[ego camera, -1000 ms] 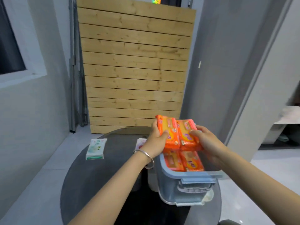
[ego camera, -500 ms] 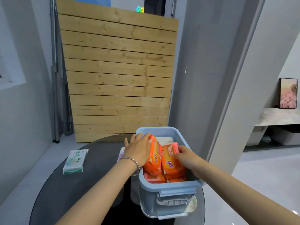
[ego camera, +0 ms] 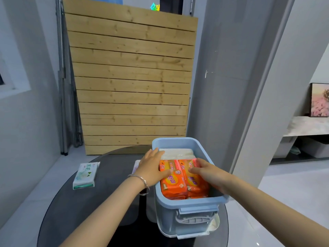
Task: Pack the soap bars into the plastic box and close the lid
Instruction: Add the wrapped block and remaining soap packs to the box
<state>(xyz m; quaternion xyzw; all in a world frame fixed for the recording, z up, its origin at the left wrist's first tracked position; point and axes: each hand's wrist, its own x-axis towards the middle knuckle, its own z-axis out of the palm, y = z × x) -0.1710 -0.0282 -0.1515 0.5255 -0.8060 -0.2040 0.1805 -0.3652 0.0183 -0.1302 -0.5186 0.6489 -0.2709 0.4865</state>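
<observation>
Inside the plastic box, two orange soap bars now lie flat, tilted on edge half a second ago, long axes running front to back, white packs behind. Left hand and right hand press them, fingers spread.

Orange soap bars in the plastic box carried purple and yellow Chinese characters, blurred, not readable. Green-and-white packet on the table had large green Chinese characters, also unreadable. Colourful glowing sign above the wooden panel: illegible. No legible numbers anywhere.
</observation>
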